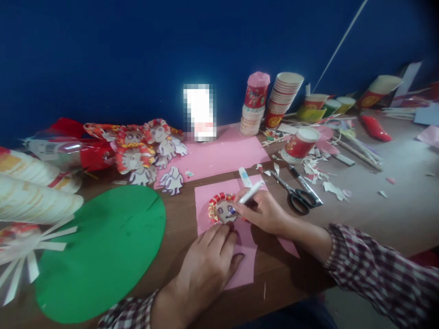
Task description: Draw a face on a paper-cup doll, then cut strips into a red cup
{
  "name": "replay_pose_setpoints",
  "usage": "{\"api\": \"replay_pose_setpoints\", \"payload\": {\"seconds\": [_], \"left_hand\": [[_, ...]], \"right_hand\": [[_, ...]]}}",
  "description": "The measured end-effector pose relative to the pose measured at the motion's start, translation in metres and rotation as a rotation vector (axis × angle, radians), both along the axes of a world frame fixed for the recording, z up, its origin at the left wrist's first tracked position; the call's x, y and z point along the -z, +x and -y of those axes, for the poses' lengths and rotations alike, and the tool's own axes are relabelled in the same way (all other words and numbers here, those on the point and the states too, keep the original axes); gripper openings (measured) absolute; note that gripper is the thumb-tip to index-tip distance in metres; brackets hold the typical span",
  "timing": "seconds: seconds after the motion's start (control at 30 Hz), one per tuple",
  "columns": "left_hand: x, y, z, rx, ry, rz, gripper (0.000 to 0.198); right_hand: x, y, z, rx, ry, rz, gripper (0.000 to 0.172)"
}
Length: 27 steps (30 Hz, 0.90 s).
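Observation:
My right hand (pixel 262 211) is closed round a white marker (pixel 251 192), whose purple tip meets the drawn face of a paper cutout (pixel 223 211). Red and yellow paper loops ring that face. My left hand (pixel 214 256) lies flat with its fingertips at the cutout's lower edge, fingers stretched out and gripping nothing. Beneath both is a sheet of pink paper (pixel 205 194) on the brown table. The marker's cap end points up and right, while a white and blue tube (pixel 244 177) rests at the sheet's top edge.
Black scissors (pixel 297 201) and a silver pen (pixel 305 185) lie right of the sheet, near paper scraps (pixel 313 171) and a red paper cup (pixel 302 144). Left are a green oval sheet (pixel 113 246) and finished-looking paper dolls (pixel 135 148). Stacked cups (pixel 284 98) stand behind.

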<state>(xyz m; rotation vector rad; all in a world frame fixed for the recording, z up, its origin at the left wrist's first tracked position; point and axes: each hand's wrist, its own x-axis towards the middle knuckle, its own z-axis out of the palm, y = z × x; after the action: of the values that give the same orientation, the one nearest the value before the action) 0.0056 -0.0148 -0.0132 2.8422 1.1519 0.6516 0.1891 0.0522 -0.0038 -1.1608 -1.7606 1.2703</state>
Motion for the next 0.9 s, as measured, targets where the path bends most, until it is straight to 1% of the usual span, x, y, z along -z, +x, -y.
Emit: {"api": "replay_pose_setpoints", "payload": {"seconds": [0.17, 0.53, 0.9], "left_hand": [[-0.0002, -0.0004, 0.0002, 0.001, -0.006, 0.008, 0.031], [0.0011, -0.0006, 0.0004, 0.007, -0.012, 0.005, 0.032], [0.0008, -0.0003, 0.0007, 0.006, -0.012, 0.005, 0.030]], "right_hand": [[-0.0010, 0.0000, 0.0003, 0.006, -0.040, 0.003, 0.012], [-0.0005, 0.0003, 0.0002, 0.029, -0.050, -0.004, 0.010], [0.0001, 0.0015, -0.0005, 0.049, -0.015, 0.059, 0.012]]}}
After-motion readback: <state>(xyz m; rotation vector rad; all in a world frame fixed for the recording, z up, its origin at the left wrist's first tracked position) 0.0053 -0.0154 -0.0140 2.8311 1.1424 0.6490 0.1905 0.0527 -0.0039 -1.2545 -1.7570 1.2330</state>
